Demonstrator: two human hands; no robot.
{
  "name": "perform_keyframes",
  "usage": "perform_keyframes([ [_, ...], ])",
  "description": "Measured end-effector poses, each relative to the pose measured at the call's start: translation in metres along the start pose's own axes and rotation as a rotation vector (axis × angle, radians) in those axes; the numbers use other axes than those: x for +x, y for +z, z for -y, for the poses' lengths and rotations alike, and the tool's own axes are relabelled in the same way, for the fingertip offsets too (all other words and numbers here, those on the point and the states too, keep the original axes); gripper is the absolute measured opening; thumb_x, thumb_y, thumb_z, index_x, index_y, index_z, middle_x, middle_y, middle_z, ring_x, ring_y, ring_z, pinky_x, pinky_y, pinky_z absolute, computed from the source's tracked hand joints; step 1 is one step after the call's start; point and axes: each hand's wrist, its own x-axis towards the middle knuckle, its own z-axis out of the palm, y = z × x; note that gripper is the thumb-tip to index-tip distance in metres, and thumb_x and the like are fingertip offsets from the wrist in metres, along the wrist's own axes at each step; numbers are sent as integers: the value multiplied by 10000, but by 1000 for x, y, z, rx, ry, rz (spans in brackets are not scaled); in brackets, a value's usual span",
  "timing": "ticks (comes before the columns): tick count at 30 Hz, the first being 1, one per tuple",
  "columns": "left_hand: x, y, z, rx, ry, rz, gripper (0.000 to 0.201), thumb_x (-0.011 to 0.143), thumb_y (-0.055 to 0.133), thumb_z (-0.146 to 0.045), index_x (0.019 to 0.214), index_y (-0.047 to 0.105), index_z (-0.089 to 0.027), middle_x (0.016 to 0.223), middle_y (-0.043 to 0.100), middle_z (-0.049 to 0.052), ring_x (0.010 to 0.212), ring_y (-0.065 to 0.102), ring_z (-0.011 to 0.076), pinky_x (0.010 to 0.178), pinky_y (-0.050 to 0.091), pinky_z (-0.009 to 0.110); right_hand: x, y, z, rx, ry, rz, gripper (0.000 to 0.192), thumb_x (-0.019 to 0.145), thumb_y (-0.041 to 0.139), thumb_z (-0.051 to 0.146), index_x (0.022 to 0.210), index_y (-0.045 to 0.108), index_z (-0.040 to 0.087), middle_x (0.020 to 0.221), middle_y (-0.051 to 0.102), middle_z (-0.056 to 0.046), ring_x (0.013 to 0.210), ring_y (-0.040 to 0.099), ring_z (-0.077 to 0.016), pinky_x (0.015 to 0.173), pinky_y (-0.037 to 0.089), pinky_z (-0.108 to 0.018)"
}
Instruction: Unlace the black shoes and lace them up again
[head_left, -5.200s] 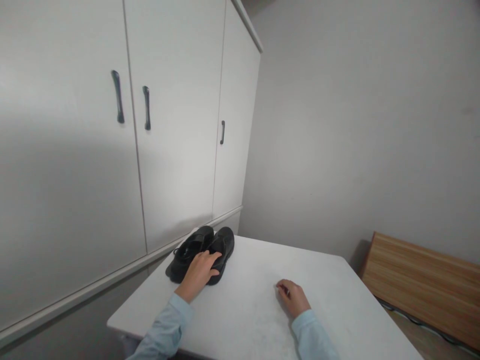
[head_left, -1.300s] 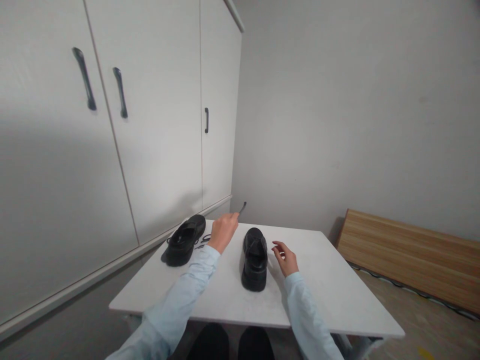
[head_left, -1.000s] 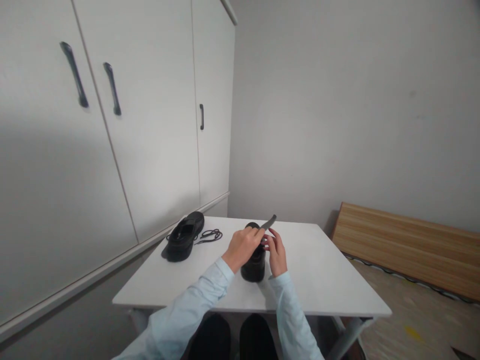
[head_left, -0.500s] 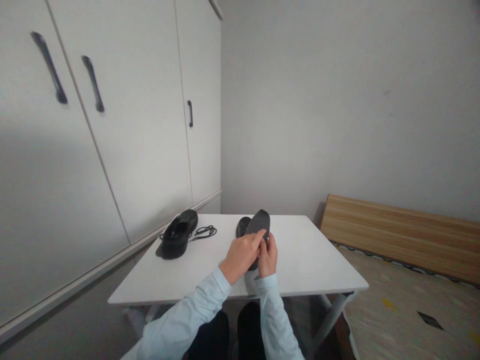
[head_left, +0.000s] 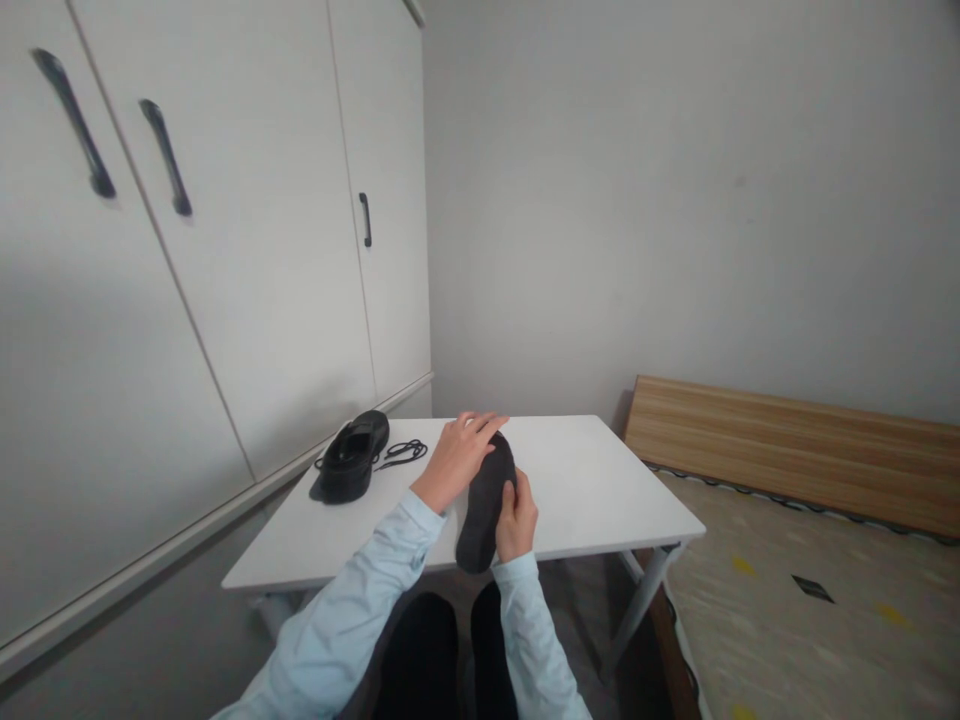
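Observation:
In front of me, over the near part of the table, a dark shoe sole [head_left: 486, 510] is held tilted, its long flat face towards me. I cannot tell if it is a loose insole or the underside of a whole shoe. My right hand [head_left: 517, 518] grips its right edge, thumb on the face. My left hand [head_left: 459, 458] lies across its upper end with fingers stretched out and slightly apart. At the table's left, a black shoe [head_left: 351, 458] stands with its opening showing. Beside that shoe is a loose black shoelace [head_left: 405, 452] in loops.
The white table [head_left: 592, 490] stands before my knees. White cabinets [head_left: 255, 250] with dark handles line the left, and a grey wall [head_left: 600, 200] rises behind. To the right are a wooden board [head_left: 787, 440] and a pale patterned mattress [head_left: 765, 540].
My left hand has moved up and left to the upper end, its fingers now extended. The sole has turned and lowered, showing more of its length. The view has shifted slightly right.

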Motion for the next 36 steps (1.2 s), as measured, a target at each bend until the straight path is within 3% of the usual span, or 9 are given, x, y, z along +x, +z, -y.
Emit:
perform_keyframes([
  [3,0,-1,6,-38,20,77,226,861,492,-154,1050,593,-226,990,648,38,946,550,187,849,424,316,-6,0,0,6,17,23,344,885,362,347,1122,542,175,1062,642,-89,949,594,-199,830,446,-322],
  [5,-2,0,8,-68,11,103,214,875,453,-146,986,621,-222,925,654,28,900,574,171,821,429,282,-8,1,1,15,36,32,344,880,371,352,1123,539,177,1059,641,-87,952,590,-199,839,440,-324],
  [11,-6,8,13,-130,-56,153,255,878,416,-143,972,639,-223,934,651,34,915,594,163,795,427,239,1,-2,-2,22,51,-1,353,862,392,364,1123,549,186,1029,640,-78,931,582,-191,808,444,-319],
  [15,-8,15,16,-125,-63,188,259,878,412,-143,982,635,-224,933,653,42,899,603,171,781,427,243,19,-9,-13,-174,-21,-68,352,866,357,331,1010,637,173,1081,609,-107,1034,524,-204,910,394,-364],
  [18,-8,21,17,-105,-76,225,254,873,420,-145,986,634,-222,932,660,51,899,607,178,777,426,246,28,-10,-25,-312,-62,31,366,871,350,302,967,672,157,1222,535,-135,1186,432,-213,1020,301,-388],
  [22,-9,29,21,-95,-71,290,254,856,431,-125,972,635,-221,954,670,59,922,609,185,780,425,251,33,-8,-32,-413,-82,142,362,888,335,272,1038,648,166,1303,490,-111,1245,390,-185,1057,276,-365],
  [27,-12,40,26,-96,-42,337,242,836,445,-105,947,631,-213,950,682,68,934,617,201,772,430,263,48,-5,-17,-597,-96,328,362,911,330,283,1029,660,192,1381,437,-68,1327,289,-189,1074,260,-363],
  [33,-14,48,28,-153,-57,371,225,830,453,-82,918,627,-194,908,687,76,927,622,195,783,431,257,69,2,1,-958,21,638,374,909,318,279,1100,633,215,1521,147,-17,1389,95,-244,1071,190,-508],
  [36,-15,48,29,-166,-43,374,225,832,448,-81,917,629,-186,898,691,78,915,629,196,785,433,260,78,7,1,-1016,28,724,387,900,325,283,1154,608,208,1528,102,-7,1395,41,-233,1085,124,-522],
])
